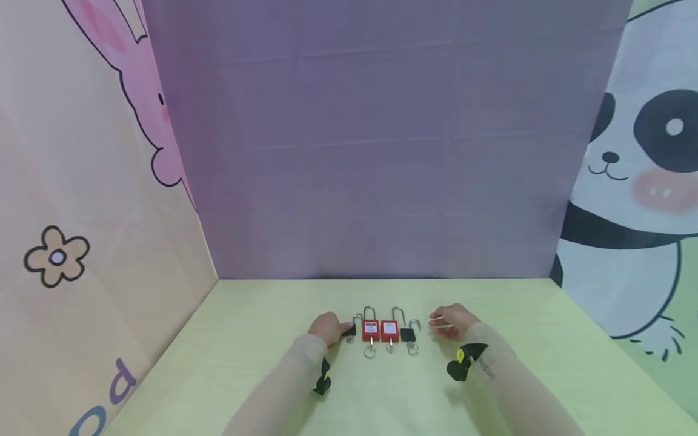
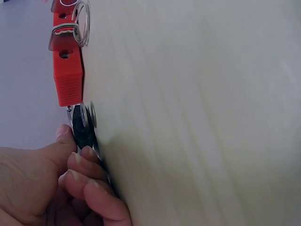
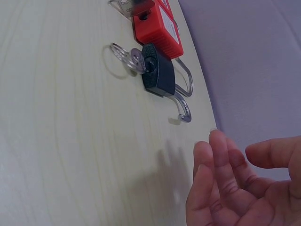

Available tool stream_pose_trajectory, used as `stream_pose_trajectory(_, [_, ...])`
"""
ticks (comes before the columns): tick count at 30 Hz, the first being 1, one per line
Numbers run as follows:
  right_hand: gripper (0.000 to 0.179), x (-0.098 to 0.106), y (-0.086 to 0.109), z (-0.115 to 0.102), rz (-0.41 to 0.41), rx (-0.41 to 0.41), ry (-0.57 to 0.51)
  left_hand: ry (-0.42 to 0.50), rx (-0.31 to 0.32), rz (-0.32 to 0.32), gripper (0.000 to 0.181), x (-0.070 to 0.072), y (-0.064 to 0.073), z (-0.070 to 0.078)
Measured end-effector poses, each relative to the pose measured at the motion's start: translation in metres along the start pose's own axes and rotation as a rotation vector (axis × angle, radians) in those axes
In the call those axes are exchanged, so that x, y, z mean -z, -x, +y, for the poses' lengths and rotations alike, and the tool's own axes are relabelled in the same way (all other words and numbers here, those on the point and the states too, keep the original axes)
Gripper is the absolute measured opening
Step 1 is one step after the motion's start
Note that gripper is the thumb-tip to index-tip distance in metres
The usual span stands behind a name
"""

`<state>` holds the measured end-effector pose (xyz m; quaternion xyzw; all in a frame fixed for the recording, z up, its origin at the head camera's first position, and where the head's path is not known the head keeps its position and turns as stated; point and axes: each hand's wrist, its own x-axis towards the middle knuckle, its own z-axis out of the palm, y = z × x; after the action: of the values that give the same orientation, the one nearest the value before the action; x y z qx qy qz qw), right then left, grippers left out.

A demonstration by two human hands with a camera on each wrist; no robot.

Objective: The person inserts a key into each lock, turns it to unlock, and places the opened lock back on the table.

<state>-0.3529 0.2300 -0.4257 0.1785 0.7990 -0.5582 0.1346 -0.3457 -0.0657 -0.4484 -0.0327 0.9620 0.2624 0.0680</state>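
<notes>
Four padlocks would exceed my count, so several padlocks lie in a row on the table. At the row's left end, my left hand (image 1: 327, 329) pinches a small black padlock (image 2: 83, 128) between thumb and fingers. Beside it are a red padlock (image 1: 371, 330) and a second red padlock (image 1: 389, 330), each with a key in its bottom. At the right end lies another black padlock (image 3: 159, 70), its shackle unlatched and a key with rings in it. My right hand (image 3: 235, 188) hovers to the right of that lock, fingers loosely bent, touching nothing.
The pale wooden table (image 1: 245, 375) carries the row near its middle. A plain purple-grey backdrop (image 1: 376, 151) rises at its far edge. Printed cloth walls stand at the left (image 1: 109, 242) and the right, the right one bearing a panda (image 1: 616, 272).
</notes>
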Motion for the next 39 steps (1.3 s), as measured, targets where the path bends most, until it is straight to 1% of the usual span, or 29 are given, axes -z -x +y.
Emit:
stream_pose_trajectory(4, [0.031,0.0,-0.001,0.0,-0.003,0.0,0.004,0.001,-0.008,-0.002,0.046,0.0,0.0,-0.001])
stream_pose_trajectory(7, [0.031,0.0,-0.001,-0.001,-0.005,0.001,0.005,0.005,-0.019,0.011,0.047,0.0,-0.001,-0.001])
stream_pose_trajectory(13, [0.03,0.0,-0.003,-0.002,0.001,0.002,0.005,0.09,-0.008,0.003,0.051,0.001,-0.002,-0.004])
stream_pose_trajectory(15, [0.03,0.0,-0.004,-0.002,0.003,0.0,0.006,0.113,-0.018,0.001,0.05,0.004,-0.001,-0.006])
stream_pose_trajectory(18, [0.031,0.001,-0.003,-0.004,-0.002,0.009,0.007,0.117,-0.051,0.014,0.047,0.009,-0.002,-0.01])
stream_pose_trajectory(21, [0.031,0.003,-0.001,-0.006,-0.015,0.032,0.006,0.116,-0.106,0.039,0.043,0.017,-0.004,-0.013])
stream_pose_trajectory(23, [0.032,0.007,0.0,-0.008,-0.033,0.062,0.027,0.146,-0.144,0.055,0.039,0.024,-0.004,-0.014])
stream_pose_trajectory(25, [0.033,0.013,0.003,-0.01,-0.049,0.113,0.075,0.182,-0.192,0.078,0.034,0.032,-0.003,-0.012])
stream_pose_trajectory(26, [0.034,0.017,0.005,-0.012,-0.054,0.154,0.117,0.192,-0.213,0.096,0.031,0.037,-0.002,-0.011])
stream_pose_trajectory(27, [0.034,0.02,0.007,-0.014,-0.052,0.205,0.171,0.194,-0.237,0.131,0.029,0.042,0.0,-0.01])
stream_pose_trajectory(28, [0.035,0.024,0.009,-0.017,-0.045,0.267,0.233,0.174,-0.267,0.181,0.027,0.047,0.001,-0.009])
stream_pose_trajectory(29, [0.035,0.028,0.012,-0.02,-0.028,0.333,0.297,0.137,-0.296,0.237,0.025,0.052,0.003,-0.008])
stream_pose_trajectory(30, [0.035,0.031,0.015,-0.023,0.001,0.398,0.37,0.09,-0.33,0.305,0.024,0.057,0.004,-0.007])
stream_pose_trajectory(32, [0.036,0.036,0.02,-0.029,0.082,0.513,0.524,-0.023,-0.377,0.444,0.024,0.065,0.007,-0.007])
stream_pose_trajectory(33, [0.037,0.038,0.023,-0.032,0.122,0.554,0.591,-0.08,-0.399,0.509,0.026,0.069,0.007,-0.007])
stream_pose_trajectory(34, [0.04,0.039,0.025,-0.034,0.156,0.593,0.646,-0.128,-0.419,0.559,0.028,0.072,0.008,-0.008])
stream_pose_trajectory(36, [0.048,0.041,0.03,-0.037,0.216,0.66,0.745,-0.196,-0.457,0.61,0.036,0.077,0.008,-0.01])
stream_pose_trajectory(37, [0.054,0.041,0.032,-0.038,0.238,0.694,0.783,-0.223,-0.471,0.615,0.04,0.079,0.008,-0.011])
stream_pose_trajectory(39, [0.063,0.041,0.034,-0.037,0.269,0.772,0.849,-0.264,-0.505,0.601,0.049,0.082,0.008,-0.013])
